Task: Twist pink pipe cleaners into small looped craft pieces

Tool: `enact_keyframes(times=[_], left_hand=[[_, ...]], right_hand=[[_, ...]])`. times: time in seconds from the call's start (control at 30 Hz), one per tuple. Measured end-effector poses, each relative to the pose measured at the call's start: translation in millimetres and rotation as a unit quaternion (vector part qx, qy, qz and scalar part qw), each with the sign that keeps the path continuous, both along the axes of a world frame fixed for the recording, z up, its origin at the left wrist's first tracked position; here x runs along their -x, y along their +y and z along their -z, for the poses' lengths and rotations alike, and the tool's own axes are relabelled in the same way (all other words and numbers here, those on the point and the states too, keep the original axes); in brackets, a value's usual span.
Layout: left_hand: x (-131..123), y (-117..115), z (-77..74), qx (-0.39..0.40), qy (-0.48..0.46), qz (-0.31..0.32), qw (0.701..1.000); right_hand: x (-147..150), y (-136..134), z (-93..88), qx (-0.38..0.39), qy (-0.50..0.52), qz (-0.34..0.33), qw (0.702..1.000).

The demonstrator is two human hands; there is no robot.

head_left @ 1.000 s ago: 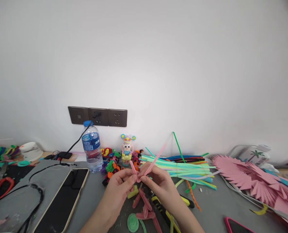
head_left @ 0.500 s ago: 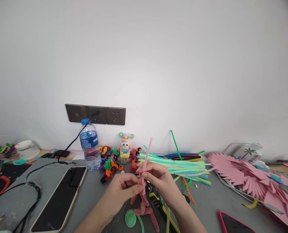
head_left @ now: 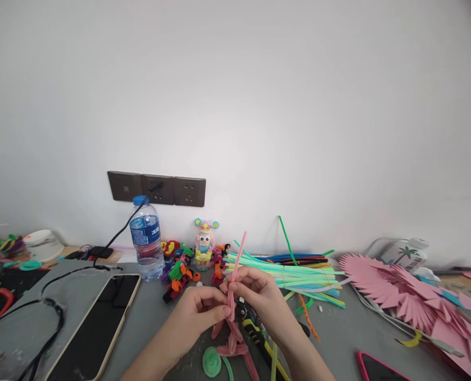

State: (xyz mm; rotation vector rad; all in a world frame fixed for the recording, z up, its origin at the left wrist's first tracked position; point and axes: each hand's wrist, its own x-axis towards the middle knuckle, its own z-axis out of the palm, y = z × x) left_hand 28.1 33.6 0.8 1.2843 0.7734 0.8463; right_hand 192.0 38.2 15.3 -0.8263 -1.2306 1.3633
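Both hands meet above the grey mat (head_left: 331, 338), pinching a pink pipe cleaner (head_left: 240, 251) whose free end points up and slightly right. My left hand (head_left: 204, 312) grips the lower part of it between thumb and fingers. Higher up, my right hand (head_left: 255, 291) pinches it with thumb and forefinger. Below the fingers lie several folded pink pipe-cleaner pieces (head_left: 233, 349); whether they join the held one I cannot tell. Beside them is a mint-green pipe-cleaner coil (head_left: 211, 362) with a tail. Yellow-and-black pliers (head_left: 259, 338) lie partly under my right hand.
A bundle of pipe cleaners (head_left: 291, 272) lies behind my right hand. A water bottle (head_left: 146, 238), a small figurine (head_left: 204, 246) and colourful pipe-cleaner shapes (head_left: 180, 270) stand near the wall. A phone (head_left: 96, 328) lies left; pink folded paper (head_left: 402, 286) and a red-edged phone (head_left: 380, 368) lie right.
Both hands have shifted slightly left, with the pink pipe cleaner still between them. Its upper tip sits a little lower and further left.
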Motion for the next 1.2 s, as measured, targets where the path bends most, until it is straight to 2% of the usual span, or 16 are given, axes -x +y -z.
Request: enact_keyframes(times=[0.33, 0.47, 0.73, 0.87, 0.93, 1.03, 1.13, 1.2], left_hand=[[-4.8, -0.8, 3.4, -0.074, 0.113, -0.111, 0.985], [-3.1, -0.2, 3.6, -0.106, 0.142, -0.119, 0.977], [-0.9, 2.5, 2.9, -0.170, 0.201, -0.147, 0.953], [-1.2, 2.3, 0.7, -0.172, 0.182, -0.166, 0.954], [-1.8, 3.3, 1.8, -0.144, 0.126, -0.170, 0.967], [-3.1, 4.5, 3.5, -0.032, -0.003, -0.169, 0.985], [-5.2, 2.6, 2.2, 0.117, -0.137, -0.170, 0.969], [-6.6, 0.4, 0.6, 0.183, -0.199, -0.161, 0.949]], right_hand=[[7.0, 4.6, 3.8, 0.000, 0.003, 0.059, 0.998], [6.3, 6.1, 9.1, 0.004, 0.011, 0.044, 0.999], [-3.2, 7.6, 9.7, 0.001, -0.056, 0.045, 0.997], [-6.8, 7.6, 9.9, 0.007, -0.072, 0.026, 0.997], [-7.7, 7.3, 9.8, 0.007, -0.078, 0.033, 0.996], [-6.1, 6.1, 8.5, -0.029, -0.064, 0.063, 0.996], [-1.0, 3.4, 5.6, -0.139, -0.074, 0.115, 0.981], [2.9, 0.9, 3.3, -0.229, -0.129, 0.147, 0.954]])
